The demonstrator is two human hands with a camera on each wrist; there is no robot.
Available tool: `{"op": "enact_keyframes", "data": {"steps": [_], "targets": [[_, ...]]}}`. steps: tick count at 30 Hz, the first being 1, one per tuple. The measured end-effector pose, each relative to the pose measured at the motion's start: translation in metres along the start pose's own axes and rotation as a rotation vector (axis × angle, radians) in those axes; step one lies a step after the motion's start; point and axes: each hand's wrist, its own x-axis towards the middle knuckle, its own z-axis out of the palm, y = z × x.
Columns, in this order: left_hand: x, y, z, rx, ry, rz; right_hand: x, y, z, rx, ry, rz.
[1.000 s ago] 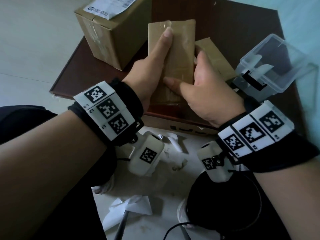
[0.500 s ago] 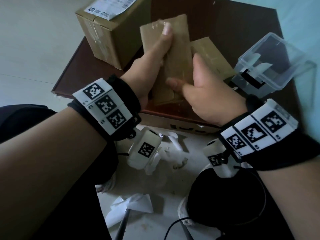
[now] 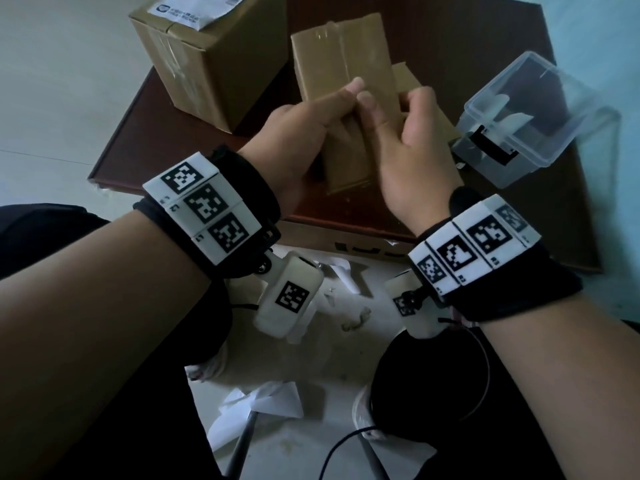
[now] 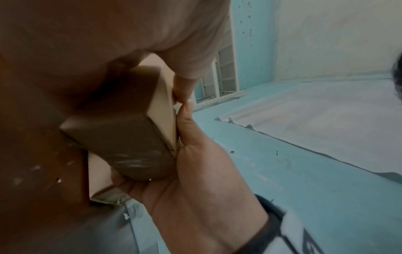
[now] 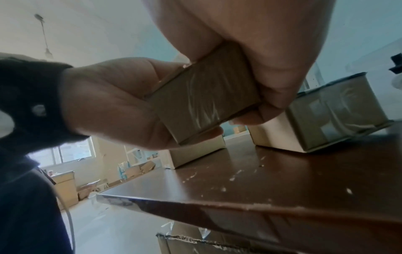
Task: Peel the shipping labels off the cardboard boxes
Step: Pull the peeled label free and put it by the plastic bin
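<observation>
Both hands hold a long narrow cardboard box (image 3: 346,84) tilted above the brown table (image 3: 138,133). Shiny tape runs over its upper face, and no label shows on the faces I see. My left hand (image 3: 308,119) grips its near left side, and my right hand (image 3: 405,129) grips the right side. The two thumbs almost meet on the upper face. In the wrist views the box's end (image 4: 130,137) (image 5: 202,106) sits between both palms. A larger box (image 3: 214,71) at the back left carries a white shipping label (image 3: 197,8) on top.
A clear plastic tub (image 3: 530,112) holding white paper scraps stands at the table's right. Another taped box (image 3: 412,84) (image 5: 337,111) lies behind my right hand. Torn paper pieces (image 3: 263,407) litter the floor near the table's front edge.
The narrow box has been turned and raised. My left forefinger, stretched along its face before, has drawn back. The right hand has shifted its grip so both thumbs meet on top.
</observation>
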Motion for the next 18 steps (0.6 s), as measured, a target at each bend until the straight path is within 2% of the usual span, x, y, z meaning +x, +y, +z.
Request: {"op": "enact_keyframes", "data": {"steps": [4,9,13,15,18], "targets": [[-0.004,0.004,0.0,-0.034,0.09,-0.001,0.005,0.002,0.004,0.058,-0.208,-0.023],[-0.005,0.004,-0.005,0.001,0.11,0.035,0.006,0.002,0.005,0.156,-0.276,-0.028],[-0.003,0.004,-0.006,0.049,0.125,0.057,0.003,0.002,0.01,0.202,-0.183,-0.014],[-0.003,0.003,-0.003,0.046,0.08,0.086,0.0,0.001,0.01,0.216,-0.086,-0.025],[-0.006,0.001,0.003,0.048,0.011,0.161,0.001,-0.001,0.005,0.111,0.083,-0.052]]}}
